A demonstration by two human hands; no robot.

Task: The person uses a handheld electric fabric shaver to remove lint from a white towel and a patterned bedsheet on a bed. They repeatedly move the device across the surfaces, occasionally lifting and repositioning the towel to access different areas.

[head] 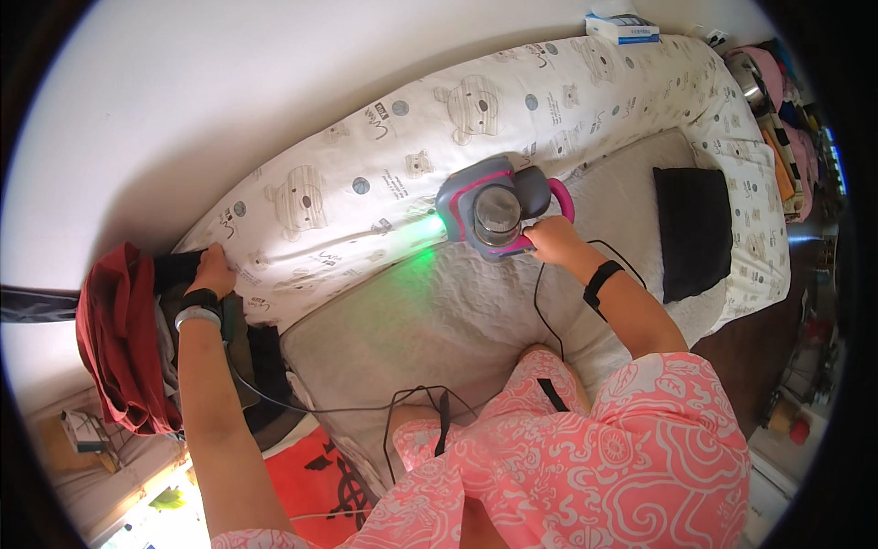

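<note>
My right hand [554,240] is closed around the handle of a grey and pink handheld mattress vacuum [456,199]. Green and white light shines from the vacuum's front onto a white bear-print fabric cover [391,147]. The vacuum sits where this padded, raised cover meets the light grey quilted mattress [473,302]. At the cover's left end, my left hand [214,271] grips its edge beside hanging clothes; the fingertips are partly hidden. A black power cord [343,410] runs across the mattress and past my legs.
A black cushion [693,233] lies on the mattress at right. Dark red clothing [123,343] hangs at left. A blue and white box [622,29] rests atop the padded border by the wall. Below the clothes is a red printed cloth [315,480]. Assorted belongings crowd the far right.
</note>
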